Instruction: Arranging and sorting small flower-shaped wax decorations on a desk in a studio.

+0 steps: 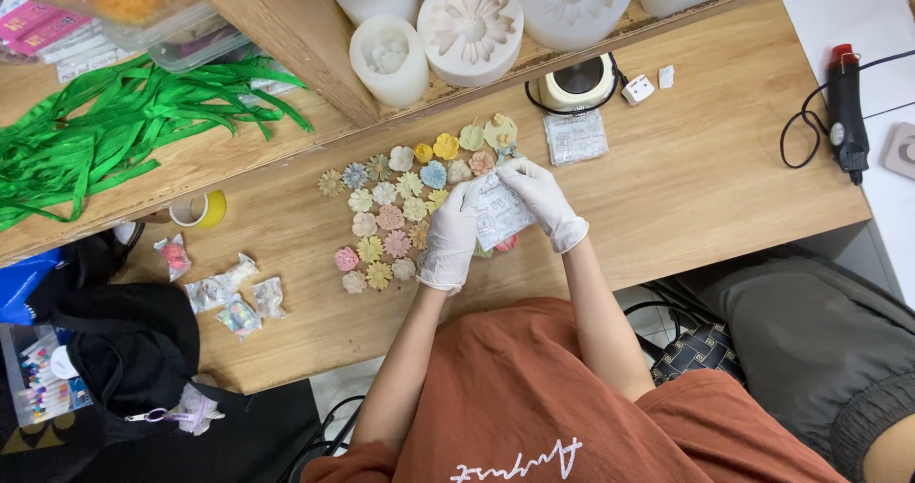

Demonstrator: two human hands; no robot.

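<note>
I see a light wooden desk [705,150] filling most of the frame, with a raised wooden shelf [286,26] running across the top and upper left. White surface [858,16] at upper right, pale floor tiles [658,321] below the desk edge at lower centre. Light is even and soft.

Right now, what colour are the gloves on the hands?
White, on both left hand and right hand; head view.

Bright even light, soft shadows (edges bent), sharp.
</note>
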